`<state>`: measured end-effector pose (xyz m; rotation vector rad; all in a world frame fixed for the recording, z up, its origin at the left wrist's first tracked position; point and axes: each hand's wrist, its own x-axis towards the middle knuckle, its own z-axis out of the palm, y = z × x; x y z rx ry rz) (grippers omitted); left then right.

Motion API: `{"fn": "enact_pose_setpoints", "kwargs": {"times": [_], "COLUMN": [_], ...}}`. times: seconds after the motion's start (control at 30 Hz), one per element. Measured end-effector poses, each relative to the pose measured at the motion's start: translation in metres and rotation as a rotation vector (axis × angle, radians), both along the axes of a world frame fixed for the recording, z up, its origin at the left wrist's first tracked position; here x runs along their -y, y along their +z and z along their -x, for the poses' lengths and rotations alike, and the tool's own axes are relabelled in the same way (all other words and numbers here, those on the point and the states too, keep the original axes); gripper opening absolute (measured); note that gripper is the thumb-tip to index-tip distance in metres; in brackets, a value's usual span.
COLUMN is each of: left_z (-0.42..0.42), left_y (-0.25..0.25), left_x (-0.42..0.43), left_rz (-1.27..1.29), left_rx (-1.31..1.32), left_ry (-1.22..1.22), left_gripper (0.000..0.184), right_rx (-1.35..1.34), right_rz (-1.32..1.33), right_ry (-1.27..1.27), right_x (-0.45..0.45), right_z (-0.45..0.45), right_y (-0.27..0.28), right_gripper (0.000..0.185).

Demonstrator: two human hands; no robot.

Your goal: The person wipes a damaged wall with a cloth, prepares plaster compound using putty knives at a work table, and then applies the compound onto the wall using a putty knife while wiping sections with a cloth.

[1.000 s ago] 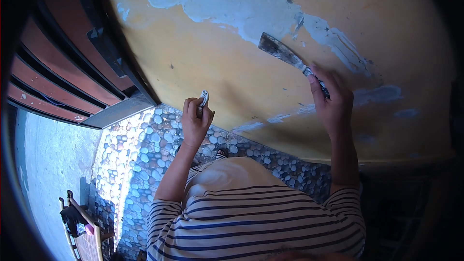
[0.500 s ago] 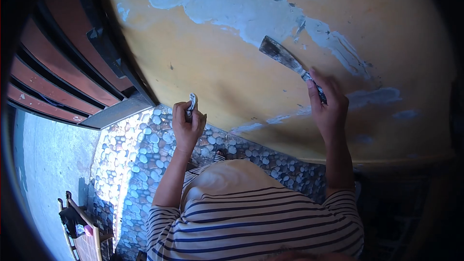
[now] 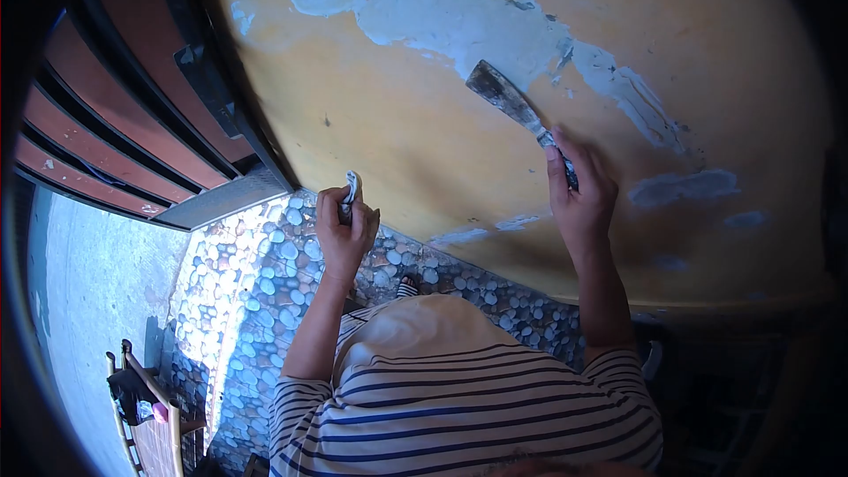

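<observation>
My right hand is closed round the dark handle of a putty knife. Its stained metal blade points up and left, beside the lower edge of a pale filler patch on the yellow wall. Lower and to the left, my left hand grips a small object smeared with white, raised in front of the wall's lower part. Most of that object is hidden by my fingers, so I cannot tell what it is. Smaller grey filler patches lie to the right of my right hand.
A red and black slatted gate stands at the left beside the wall. Pebbled paving runs along the wall's foot, with grey concrete farther left. A bamboo chair at the lower left bears a dark cloth and a pink item.
Both hands have shifted left, the left one mostly in the first half second. The putty knife has moved slightly left with my right hand. The view has turned a little, so the wall sits farther right.
</observation>
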<state>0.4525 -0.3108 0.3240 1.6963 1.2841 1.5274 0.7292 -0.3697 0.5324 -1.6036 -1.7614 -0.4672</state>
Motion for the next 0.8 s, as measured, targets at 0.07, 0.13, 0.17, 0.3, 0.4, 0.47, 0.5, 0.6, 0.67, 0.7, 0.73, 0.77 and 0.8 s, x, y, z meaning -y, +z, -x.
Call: {"fn": "enact_pose_setpoints", "kwargs": {"times": [0.07, 0.13, 0.17, 0.3, 0.4, 0.47, 0.5, 0.6, 0.67, 0.7, 0.73, 0.77, 0.8], "left_z": [0.000, -0.004, -0.005, 0.003, 0.009, 0.007, 0.004, -0.003, -0.003, 0.000, 0.002, 0.003, 0.004], "left_y": [0.002, 0.010, 0.012, 0.008, -0.001, 0.001, 0.007, 0.014, 0.014, 0.013, 0.011, 0.009, 0.007], "left_x": [0.000, 0.000, 0.000, -0.002, -0.004, -0.005, -0.005, -0.009, -0.013, -0.014, -0.016, -0.017, -0.018], "left_rz": [0.015, 0.024, 0.021, -0.013, 0.000, 0.000, 0.014, 0.020, 0.014, -0.013, -0.039, -0.038, -0.009], "left_rx": [0.005, -0.006, -0.009, -0.006, -0.009, -0.030, -0.027, -0.019, -0.009, -0.009, -0.008, -0.003, 0.002], "left_ry": [-0.009, -0.034, -0.036, -0.014, 0.016, 0.012, -0.012, -0.042, -0.040, -0.031, -0.018, -0.010, -0.010], "left_gripper": [0.020, 0.019, 0.019, 0.020, 0.021, 0.021, 0.021, 0.022, 0.022, 0.022, 0.022, 0.022, 0.022], "right_rx": [0.017, 0.011, 0.008, 0.021, 0.001, -0.004, -0.005, -0.002, 0.000, -0.007, -0.012, -0.018, -0.025], "right_rz": [-0.022, -0.062, -0.065, -0.071, -0.050, -0.056, -0.065, -0.095, -0.104, -0.076, -0.048, -0.021, -0.042], "right_ry": [0.030, 0.091, 0.089, 0.068, 0.023, 0.048, 0.078, 0.089, 0.099, 0.062, 0.028, -0.006, 0.006], "right_x": [-0.019, -0.037, -0.036, -0.018, -0.015, -0.028, -0.036, -0.043, -0.038, -0.027, -0.018, -0.015, -0.018], "right_z": [0.012, 0.020, 0.020, 0.008, 0.002, 0.018, 0.024, 0.025, 0.021, 0.016, 0.012, 0.010, 0.012], "right_y": [-0.006, -0.012, -0.013, -0.009, -0.009, -0.006, -0.006, -0.007, -0.005, -0.004, -0.003, -0.003, -0.003], "right_gripper": [0.024, 0.024, 0.024, 0.023, 0.024, 0.024, 0.024, 0.023, 0.023, 0.024, 0.024, 0.024, 0.024]}}
